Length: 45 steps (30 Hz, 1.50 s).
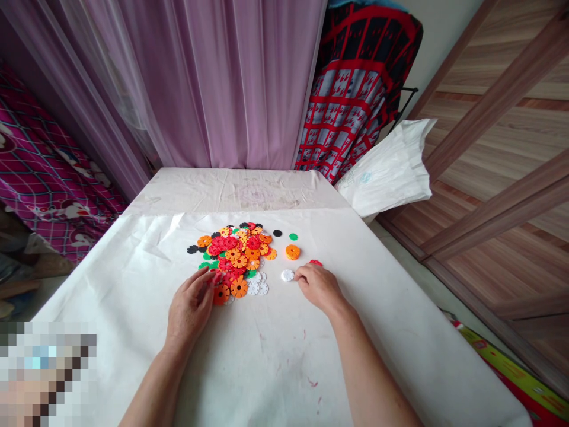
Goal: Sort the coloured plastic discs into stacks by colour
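Observation:
A loose pile of notched plastic snowflake discs [239,261] in red, orange, yellow, green, black and white lies mid-table. My left hand [190,299] is at the pile's lower left edge, thumb and fingers closed around a red disc [216,277] that they partly cover. On the right, a small stack of white discs [288,275] touches or nearly touches the fingertips of my right hand [319,287]. Those fingers are pinched together, and whatever is between them is hidden. Just behind the right hand, red discs [315,262] show in part.
An orange disc stack [292,252], a green disc [293,236] and a black disc [277,233] sit right of the pile. White cloth covers the table [267,367]. A white bag [386,169] stands by its right edge; purple curtains [240,83] hang behind.

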Tool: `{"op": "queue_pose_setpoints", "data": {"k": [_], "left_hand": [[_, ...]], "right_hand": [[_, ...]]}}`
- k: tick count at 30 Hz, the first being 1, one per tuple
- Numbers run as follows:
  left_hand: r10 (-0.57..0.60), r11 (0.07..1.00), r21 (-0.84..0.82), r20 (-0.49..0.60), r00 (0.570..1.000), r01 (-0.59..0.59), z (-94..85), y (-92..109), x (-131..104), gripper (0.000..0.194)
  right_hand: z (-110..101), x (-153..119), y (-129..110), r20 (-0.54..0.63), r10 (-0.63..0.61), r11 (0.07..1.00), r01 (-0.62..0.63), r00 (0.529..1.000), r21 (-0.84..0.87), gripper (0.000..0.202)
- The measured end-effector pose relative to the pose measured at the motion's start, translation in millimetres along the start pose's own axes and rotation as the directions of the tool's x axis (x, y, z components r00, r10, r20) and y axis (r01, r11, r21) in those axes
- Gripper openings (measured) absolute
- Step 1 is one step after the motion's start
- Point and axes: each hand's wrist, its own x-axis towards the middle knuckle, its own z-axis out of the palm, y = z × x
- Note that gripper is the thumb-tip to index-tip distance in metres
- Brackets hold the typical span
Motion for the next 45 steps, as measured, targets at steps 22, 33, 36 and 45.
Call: {"op": "queue_pose_setpoints", "data": {"k": [22, 33, 36, 45], "left_hand": [[-0.239, 0.969, -0.106, -0.169, 0.956, 0.223, -15.5, -16, 6, 0.03], [-0.269, 0.959, -0.128, -0.122, 0.955, 0.254, -15.8, -13, 6, 0.031], [-0.27, 0.959, -0.125, -0.116, 0.956, 0.256, -16.2, -13, 6, 0.031], [-0.269, 0.961, -0.096, -0.092, 0.959, 0.261, -19.6, -9, 8, 0.032]], "right_hand": [[32, -5, -98, -0.127, -0.425, 0.898, 0.435, 0.896, 0.065, 0.026], [41, -1, -103, -0.112, -0.421, 0.905, 0.425, 0.9, 0.009, 0.017], [34, 5, -90, -0.193, -0.354, 0.925, 0.373, 0.915, 0.068, 0.017], [-11, 54, -9, -0.22, -0.051, 0.997, 0.038, 0.974, -0.064, 0.018]]}}
